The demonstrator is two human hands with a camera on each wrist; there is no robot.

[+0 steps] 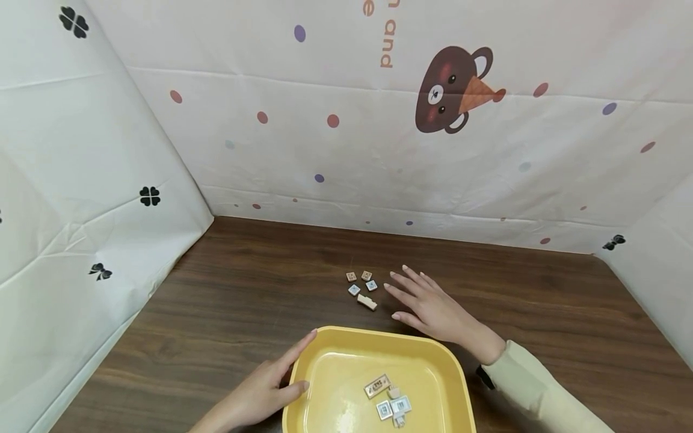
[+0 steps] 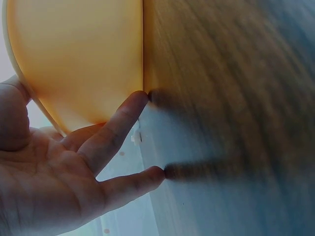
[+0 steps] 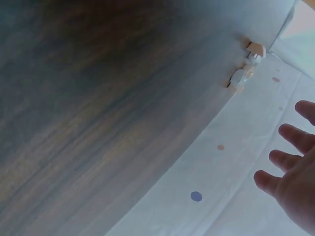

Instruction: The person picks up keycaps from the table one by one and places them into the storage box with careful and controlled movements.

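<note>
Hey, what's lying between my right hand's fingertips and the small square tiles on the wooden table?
Nothing: the head view shows bare wooden table between the right hand and the small square tiles.

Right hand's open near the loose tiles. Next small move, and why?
Probably reach the right hand slightly left to pinch the nearest tile: it lies loose on the table, the hand is open, and the left hand holds the yellow tray.

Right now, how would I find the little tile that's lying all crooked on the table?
Start at the yellow tray on the brown table. Just past its far rim, left of the right hand, lies a cluster of five tiles. The crooked tile is nearest the tray; it is plain tan and slanted, while the other four lie flat with pictures up.
</note>
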